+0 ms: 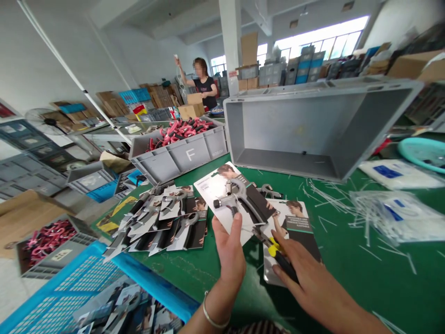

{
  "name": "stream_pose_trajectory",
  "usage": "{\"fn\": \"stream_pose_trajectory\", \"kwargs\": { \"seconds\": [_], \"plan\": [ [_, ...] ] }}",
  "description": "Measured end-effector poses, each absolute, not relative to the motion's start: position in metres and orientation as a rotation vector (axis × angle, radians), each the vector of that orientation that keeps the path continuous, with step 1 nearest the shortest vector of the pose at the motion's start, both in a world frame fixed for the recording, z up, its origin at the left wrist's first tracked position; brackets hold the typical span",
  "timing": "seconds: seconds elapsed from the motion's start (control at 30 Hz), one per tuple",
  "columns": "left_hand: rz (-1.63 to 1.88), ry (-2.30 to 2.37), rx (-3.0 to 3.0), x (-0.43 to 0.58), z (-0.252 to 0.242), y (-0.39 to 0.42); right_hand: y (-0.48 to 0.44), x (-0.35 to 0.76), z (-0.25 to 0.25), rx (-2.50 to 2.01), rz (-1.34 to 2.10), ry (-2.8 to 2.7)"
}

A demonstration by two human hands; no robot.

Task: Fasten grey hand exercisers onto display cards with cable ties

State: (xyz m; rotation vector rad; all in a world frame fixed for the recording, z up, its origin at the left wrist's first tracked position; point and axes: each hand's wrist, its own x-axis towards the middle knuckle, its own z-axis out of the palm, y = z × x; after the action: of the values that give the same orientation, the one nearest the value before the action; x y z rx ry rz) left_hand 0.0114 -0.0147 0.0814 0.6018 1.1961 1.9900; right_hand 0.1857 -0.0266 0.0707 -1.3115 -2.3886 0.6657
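Observation:
My left hand [229, 250] grips a printed card [210, 185] with a grey hand grip [239, 199] on it, thumb over the card's lower edge. My right hand [302, 273] is closed round cutting pliers with yellow and black handles [283, 262]. The pliers' jaws touch the lower edge of the held card. Beneath the pliers another printed card [309, 229] lies on the green table [340, 273]. Left of my hands, several carded grey hand grips [174, 218] lie overlapping in a pile.
A grey crate [194, 153] full of red grips stands behind the pile. Beside it an empty grey crate [285, 125] lies on its side. Loose white ties [327, 199] and bags [399, 208] are at right. A blue basket [139, 273] is at lower left. A person [205, 86] stands behind.

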Motion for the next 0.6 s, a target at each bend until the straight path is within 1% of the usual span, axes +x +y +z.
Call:
{"fn": "stream_pose_trajectory", "kwargs": {
  "seconds": [0.17, 0.27, 0.47, 0.6],
  "plan": [
    [1.986, 1.160, 0.611, 0.014, 0.081, -0.015, -0.028, 0.180, 0.072, -1.300, 0.641, -2.383],
    [1.952, 1.144, 0.631, 0.014, 0.079, -0.019, -0.026, 0.176, 0.074, -1.285, 0.700, -2.354],
    [1.876, 1.183, 0.678, 0.013, 0.073, -0.025, -0.030, 0.171, 0.077, -1.192, 1.131, -2.209],
    [1.779, 1.230, 0.736, -0.003, 0.064, -0.014, -0.049, 0.174, 0.081, -1.161, 1.303, -2.121]
  ]
}}
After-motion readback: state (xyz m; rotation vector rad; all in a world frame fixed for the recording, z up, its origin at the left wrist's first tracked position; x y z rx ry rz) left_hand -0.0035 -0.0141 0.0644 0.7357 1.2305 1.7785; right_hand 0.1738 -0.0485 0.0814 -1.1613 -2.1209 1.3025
